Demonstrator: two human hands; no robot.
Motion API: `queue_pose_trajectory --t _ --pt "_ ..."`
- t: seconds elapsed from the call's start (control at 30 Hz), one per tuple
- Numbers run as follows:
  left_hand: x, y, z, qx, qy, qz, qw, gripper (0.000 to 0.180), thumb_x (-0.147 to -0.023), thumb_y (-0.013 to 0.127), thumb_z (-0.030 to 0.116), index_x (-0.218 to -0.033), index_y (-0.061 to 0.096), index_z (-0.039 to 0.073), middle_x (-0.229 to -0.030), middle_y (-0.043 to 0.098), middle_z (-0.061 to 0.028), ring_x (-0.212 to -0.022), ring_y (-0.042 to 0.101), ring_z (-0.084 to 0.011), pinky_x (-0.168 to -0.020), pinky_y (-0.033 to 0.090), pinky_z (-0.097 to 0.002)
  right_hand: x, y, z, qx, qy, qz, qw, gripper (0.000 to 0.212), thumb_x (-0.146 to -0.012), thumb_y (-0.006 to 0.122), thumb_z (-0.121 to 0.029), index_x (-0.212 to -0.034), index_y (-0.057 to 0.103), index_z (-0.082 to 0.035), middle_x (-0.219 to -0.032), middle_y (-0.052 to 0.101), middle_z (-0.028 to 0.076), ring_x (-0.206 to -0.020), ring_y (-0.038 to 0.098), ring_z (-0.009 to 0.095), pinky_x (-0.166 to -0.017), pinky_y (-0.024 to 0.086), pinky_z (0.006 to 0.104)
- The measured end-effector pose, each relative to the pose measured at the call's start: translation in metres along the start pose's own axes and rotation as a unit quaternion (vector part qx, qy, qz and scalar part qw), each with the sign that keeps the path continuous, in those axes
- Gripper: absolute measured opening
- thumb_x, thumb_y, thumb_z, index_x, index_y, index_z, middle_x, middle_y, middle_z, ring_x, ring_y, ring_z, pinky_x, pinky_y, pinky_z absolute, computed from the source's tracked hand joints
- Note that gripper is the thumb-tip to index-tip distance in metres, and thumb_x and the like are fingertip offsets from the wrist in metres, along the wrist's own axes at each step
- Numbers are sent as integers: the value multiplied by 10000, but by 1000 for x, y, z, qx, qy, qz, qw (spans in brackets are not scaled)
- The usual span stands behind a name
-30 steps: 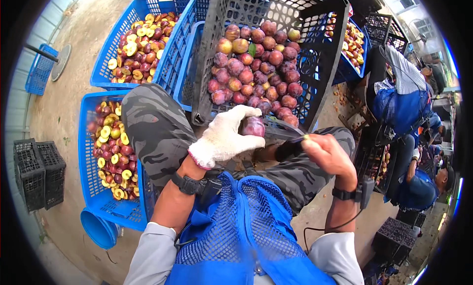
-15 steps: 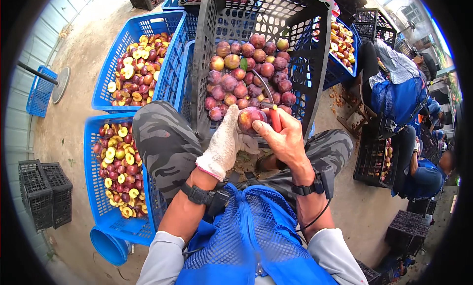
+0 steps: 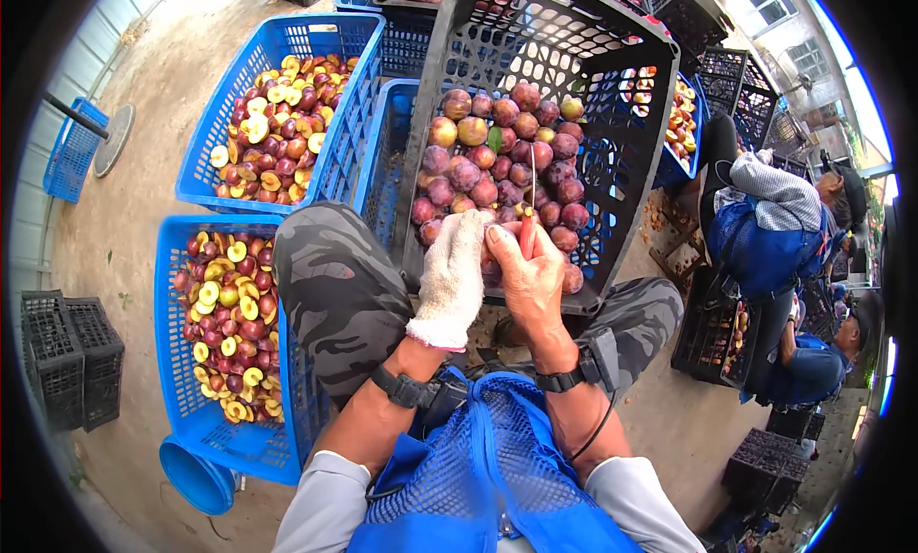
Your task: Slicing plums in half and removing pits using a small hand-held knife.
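My left hand [image 3: 449, 281], in a pale knit work glove, is closed and meets my right hand over the near end of a black slatted crate [image 3: 631, 171]. Between them, a reddish plum [image 3: 491, 267] is mostly hidden by the fingers. My bare right hand [image 3: 529, 278] grips a knife by its orange-red handle [image 3: 527, 236]. Its thin blade [image 3: 534, 175] points away from me over the fruit. Whole purple-red plums [image 3: 466, 176] cover the crate's bottom, with a green leaf [image 3: 494, 137] lying among them.
Left of my knees, two blue crates [image 3: 354, 142] [image 3: 229, 445] hold cut plums with yellow flesh. A blue bucket [image 3: 196, 477] lies behind the nearer one. Black crates [image 3: 94, 362] stand far left. At right, co-workers [image 3: 765, 233] sit beside other crates.
The view has shifted, so the crates sit differently in it. My hands have drawn together, covering the plum that showed plainly before. The knife blade now points straighter ahead.
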State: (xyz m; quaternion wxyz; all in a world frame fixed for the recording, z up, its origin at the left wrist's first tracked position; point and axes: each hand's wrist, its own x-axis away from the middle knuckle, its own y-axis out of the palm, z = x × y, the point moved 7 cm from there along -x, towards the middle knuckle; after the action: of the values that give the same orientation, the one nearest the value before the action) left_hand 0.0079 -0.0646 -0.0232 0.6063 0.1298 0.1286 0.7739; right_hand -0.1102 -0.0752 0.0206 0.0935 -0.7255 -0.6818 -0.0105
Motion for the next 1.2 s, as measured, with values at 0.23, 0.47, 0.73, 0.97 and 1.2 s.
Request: queue_pose_trajectory --t 0.23,0.47,0.73,0.97,1.2 --pt "9 -7 40 -165 97 56 980 290 -1090 435 189 -1007 645 7 -937 661 -64 -846 627 -168 -806 500 -298 3 13 5 -12 -34 23 999 243 -909 772 -222 -917 686 5 -748 619 -21 -714 508 42 -633 464 246" --pt "19 6 -15 378 -287 -41 879 274 -1090 423 259 -1119 634 87 -950 653 -29 -811 638 -144 -796 532 -305 27 19 -63 320 -381 27 867 406 -707 825 -146 -678 428 -66 -682 507 86 -592 514 274 -520 458 377" --pt "28 42 -25 441 -410 -207 771 483 -1059 456 463 -1121 654 26 -791 660 -42 -607 594 -122 -513 481 -242 19 -28 -46 31 -187 -98 977 181 -860 724 -201 -889 625 -52 -694 607 43 -527 582 167 -465 450 275" --pt "20 24 1 349 -385 -137 843 633 -1032 423 584 -1133 653 3 -705 646 -84 -449 509 -128 -399 404 -257 -10 -80 34 -99 132 45 985 256 -986 643 -340 -937 656 -88 -667 572 -36 -455 481 41 -364 302 187" --pt "-2 -107 165 262 -15 62 963 569 -1035 456 464 -1226 608 -49 -835 679 -129 -570 570 -184 -498 473 -330 -108 20 -145 77 -219 -57 971 277 -988 669 -322 -1000 718 -49 -726 669 -1 -592 540 37 -539 411 220"
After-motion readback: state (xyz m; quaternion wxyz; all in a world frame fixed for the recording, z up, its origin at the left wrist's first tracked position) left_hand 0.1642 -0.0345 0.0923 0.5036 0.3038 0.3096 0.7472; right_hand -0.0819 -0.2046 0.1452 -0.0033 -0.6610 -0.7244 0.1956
